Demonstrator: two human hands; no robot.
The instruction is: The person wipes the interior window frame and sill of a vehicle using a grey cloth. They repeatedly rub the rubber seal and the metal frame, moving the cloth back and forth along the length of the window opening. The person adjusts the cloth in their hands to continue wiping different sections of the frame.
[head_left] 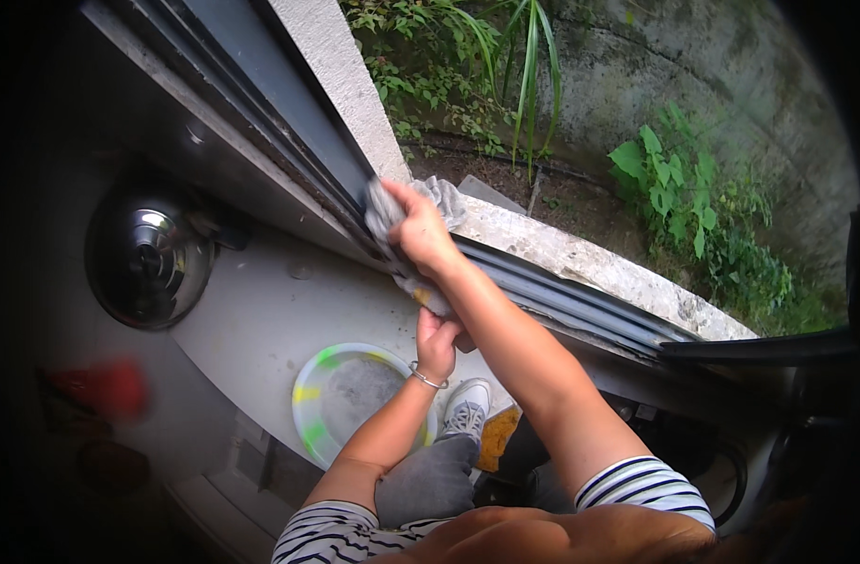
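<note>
A crumpled grey cloth (384,214) lies against the window track (327,155), at the corner where the dark metal rails meet. My right hand (419,228) grips the cloth's upper part and presses it into the rail. From there the cloth hangs down toward my left hand (437,344), whose closed fingers hold its lower end; some of these fingers are hidden. One fold of cloth spreads onto the rough stone sill beyond my right hand. Below my hands, a round pale basin (308,390) with green and yellow patches holds greyish water.
A dark, shiny domed pan lid (148,273) is at the left on the pale counter (237,310). My shoe (468,406) rests beside the basin, next to a yellow-orange cloth (496,440). A blurred red object (110,387) is lower left. Outside are plants and a concrete wall.
</note>
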